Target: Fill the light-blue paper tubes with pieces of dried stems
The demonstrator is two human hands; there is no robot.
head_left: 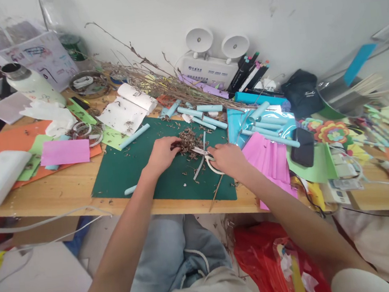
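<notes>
My left hand (162,155) is closed over a clump of dry twigs and plant bits (190,142) on the dark green cutting mat (127,172). My right hand (227,158) grips white-handled scissors (207,156), whose blades point left into the clump. Small brown scraps lie scattered over the mat. A thin stick (217,192) runs from under my right hand to the mat's front edge.
Several light blue paper rolls (200,112) lie behind the mat, with dry branches (144,76) against the wall. Pink paper (269,156), a black phone (303,146) and paper flowers (333,131) sit right. Left: a white bottle (31,82), coloured sheets (64,152). A red bag (262,250) lies below.
</notes>
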